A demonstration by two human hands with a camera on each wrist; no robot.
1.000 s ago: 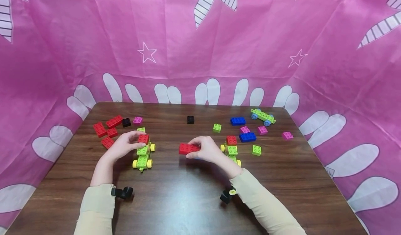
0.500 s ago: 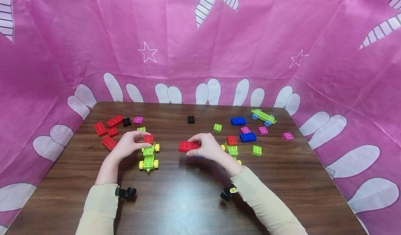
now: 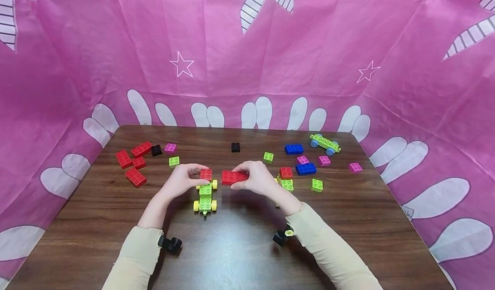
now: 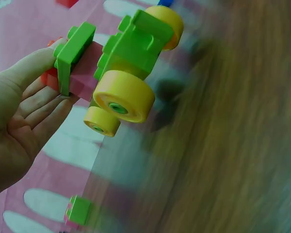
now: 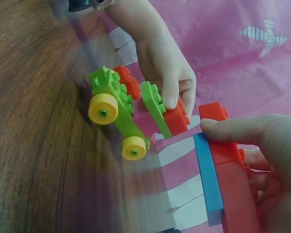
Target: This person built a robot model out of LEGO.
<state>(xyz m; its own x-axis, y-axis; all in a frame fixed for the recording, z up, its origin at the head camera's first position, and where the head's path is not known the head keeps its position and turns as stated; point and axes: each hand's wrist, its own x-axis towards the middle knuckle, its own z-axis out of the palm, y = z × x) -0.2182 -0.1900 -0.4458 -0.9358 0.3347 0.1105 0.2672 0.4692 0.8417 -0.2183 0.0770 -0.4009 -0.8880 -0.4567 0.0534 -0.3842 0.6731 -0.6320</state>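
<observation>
My left hand pinches a red brick on top of a toy brick car. This car has a green wheeled base, yellow wheels, a pink brick and a green brick under the red one. To its right, my right hand grips a block of red bricks with a blue brick along its underside. A small gap separates the two held pieces. Another yellow-wheeled green car with a red brick is partly hidden behind my right forearm.
Loose red bricks and a black brick lie at the left of the wooden table. Blue bricks, pink bricks and a green brick lie right. A blue-wheeled green base stands far right.
My left hand has carried the yellow-wheeled car rightward, close to the red bricks in my right hand. The right hand has risen slightly in the head view and keeps its grip.
</observation>
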